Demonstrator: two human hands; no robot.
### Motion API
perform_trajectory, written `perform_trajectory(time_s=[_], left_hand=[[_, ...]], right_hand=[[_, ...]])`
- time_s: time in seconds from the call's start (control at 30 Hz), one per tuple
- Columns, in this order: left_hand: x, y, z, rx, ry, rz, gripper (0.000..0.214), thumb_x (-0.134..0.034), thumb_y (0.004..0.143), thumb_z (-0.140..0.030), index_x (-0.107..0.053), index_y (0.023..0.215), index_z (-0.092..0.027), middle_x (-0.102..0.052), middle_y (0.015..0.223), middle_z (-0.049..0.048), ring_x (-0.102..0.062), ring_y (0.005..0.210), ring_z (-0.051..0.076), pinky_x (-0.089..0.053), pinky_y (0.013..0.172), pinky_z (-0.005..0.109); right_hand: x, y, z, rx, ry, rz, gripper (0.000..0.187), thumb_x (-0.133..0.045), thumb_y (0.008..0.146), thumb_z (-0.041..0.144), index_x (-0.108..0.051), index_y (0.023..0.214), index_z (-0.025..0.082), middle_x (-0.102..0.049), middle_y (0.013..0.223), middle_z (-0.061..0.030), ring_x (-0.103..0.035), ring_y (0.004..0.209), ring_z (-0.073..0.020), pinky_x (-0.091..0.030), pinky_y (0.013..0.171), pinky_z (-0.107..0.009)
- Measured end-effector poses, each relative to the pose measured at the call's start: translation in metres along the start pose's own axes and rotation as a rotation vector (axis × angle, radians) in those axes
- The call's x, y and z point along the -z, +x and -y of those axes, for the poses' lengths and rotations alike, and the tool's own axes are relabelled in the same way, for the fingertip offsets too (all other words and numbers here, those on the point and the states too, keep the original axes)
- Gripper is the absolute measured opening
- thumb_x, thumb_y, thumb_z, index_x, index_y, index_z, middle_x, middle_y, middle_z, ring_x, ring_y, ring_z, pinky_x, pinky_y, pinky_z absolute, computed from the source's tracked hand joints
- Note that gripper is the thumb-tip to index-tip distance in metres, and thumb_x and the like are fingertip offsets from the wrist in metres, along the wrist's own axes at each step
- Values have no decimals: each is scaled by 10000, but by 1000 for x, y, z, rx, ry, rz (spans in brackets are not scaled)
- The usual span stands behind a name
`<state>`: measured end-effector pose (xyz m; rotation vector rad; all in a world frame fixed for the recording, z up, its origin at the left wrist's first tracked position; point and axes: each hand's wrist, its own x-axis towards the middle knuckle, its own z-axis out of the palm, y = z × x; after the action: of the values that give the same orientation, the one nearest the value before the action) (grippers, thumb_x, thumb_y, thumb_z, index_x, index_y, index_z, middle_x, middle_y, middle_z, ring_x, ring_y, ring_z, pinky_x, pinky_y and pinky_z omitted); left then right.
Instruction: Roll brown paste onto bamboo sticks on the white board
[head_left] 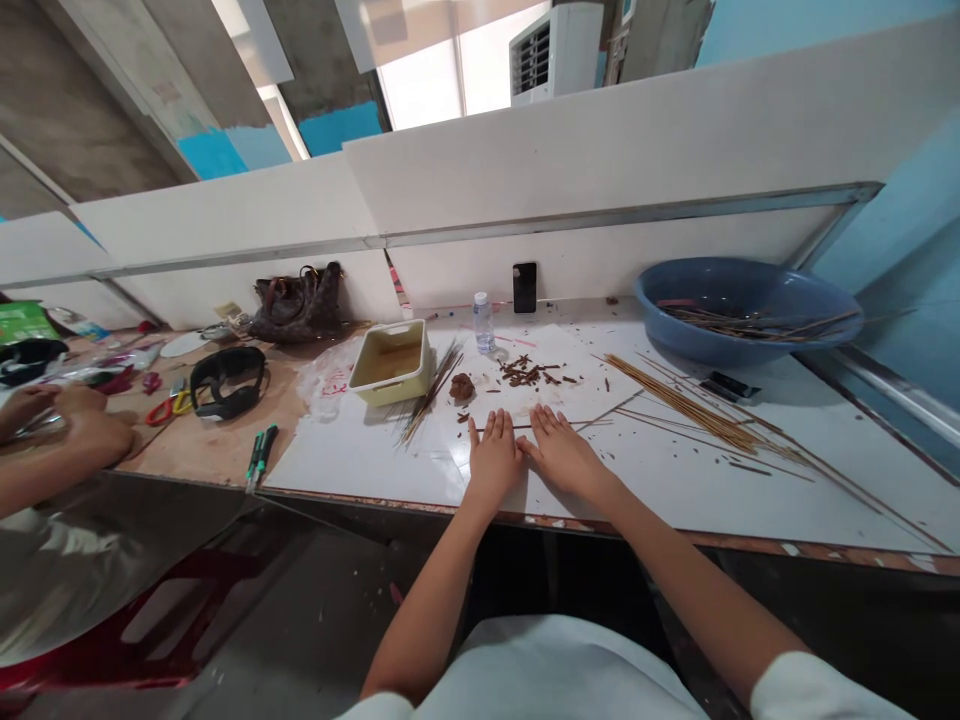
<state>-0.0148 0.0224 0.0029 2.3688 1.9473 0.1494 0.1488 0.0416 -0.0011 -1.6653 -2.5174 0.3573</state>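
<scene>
My left hand [493, 455] and my right hand [561, 448] lie flat side by side on the white table [375, 455], fingers stretched out. A thin stick [592, 424] runs under the fingertips of both hands and pokes out to the right. Just beyond the fingers sit a lump of brown paste [461, 387] and scattered brown crumbs [529, 373]. A pile of thin bamboo sticks [686, 405] lies to the right of my right hand, and a smaller bundle of sticks [431, 392] lies to the left.
A cream tub [391, 362], a small water bottle [484, 322] and a phone [524, 287] stand at the back. A blue basin [742, 305] holds sticks at the right. Another person's hands [56, 425] work at far left, near scissors [169, 408], a black strap [226, 380] and a handbag [298, 303].
</scene>
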Motion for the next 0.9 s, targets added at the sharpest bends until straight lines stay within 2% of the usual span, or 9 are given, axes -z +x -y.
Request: perform_trajectory(time_s=[0.13,0.2,0.37,0.43,0.57,0.67,0.73,0.9], left_hand=[[-8,-29,1,-14,-25,-21,626,-328,1150,-312,-385,1749,-138,-376,1814,132,-304,1720,284,-147,1420,643],[-11,-34,2,-13,-9,-28,621,-306,1158,-320,-383,1753,-158,-372,1819,116,-300,1722,276,-173,1420,626],[2,-1,0,33,-2,21,631,-324,1132,-273,-402,1738,-118,-378,1811,152,-312,1717,303,-163,1411,666],[4,5,-1,40,-11,24,634,-322,1132,-276,-405,1733,-93,-386,1803,169,-322,1713,309,-157,1411,668],[-6,-19,-1,14,-10,-33,630,-312,1155,-332,-404,1739,-115,-391,1802,149,-315,1716,296,-165,1422,634],[-12,-35,1,2,-16,-46,630,-315,1163,-357,-400,1744,-128,-384,1806,129,-312,1717,284,-191,1425,608],[-10,-31,1,10,-19,-18,629,-324,1155,-339,-411,1735,-112,-389,1802,136,-320,1714,289,-193,1423,615],[3,-3,-1,53,-2,40,653,-338,1128,-274,-374,1725,-12,-374,1802,175,-308,1718,299,-131,1430,631]], right_hand=[[-12,-24,-2,34,24,-15,896,-200,1153,654,-346,1745,-2,-294,1813,-251,-254,1722,-324,-206,1413,-515],[-13,-28,-3,53,25,-2,902,-182,1150,668,-351,1749,16,-295,1815,-241,-274,1717,-323,-219,1410,-526],[-1,0,-5,5,13,25,921,-177,1153,632,-289,1737,-71,-251,1816,-285,-221,1731,-333,-178,1417,-514],[-3,5,-6,2,22,-5,914,-170,1151,634,-265,1752,-49,-237,1824,-273,-207,1734,-334,-176,1416,-527],[-17,-18,-8,50,30,-46,914,-179,1141,687,-294,1773,36,-281,1824,-233,-247,1725,-340,-203,1412,-547],[-20,-31,-7,55,24,-30,924,-203,1138,704,-340,1758,33,-293,1817,-236,-273,1716,-343,-228,1409,-538],[-14,-27,-5,41,13,6,920,-202,1146,683,-344,1746,0,-296,1812,-252,-269,1717,-340,-211,1413,-523],[3,-3,0,-10,-18,41,888,-221,1168,602,-270,1736,-80,-239,1828,-267,-198,1735,-332,-148,1422,-484]])
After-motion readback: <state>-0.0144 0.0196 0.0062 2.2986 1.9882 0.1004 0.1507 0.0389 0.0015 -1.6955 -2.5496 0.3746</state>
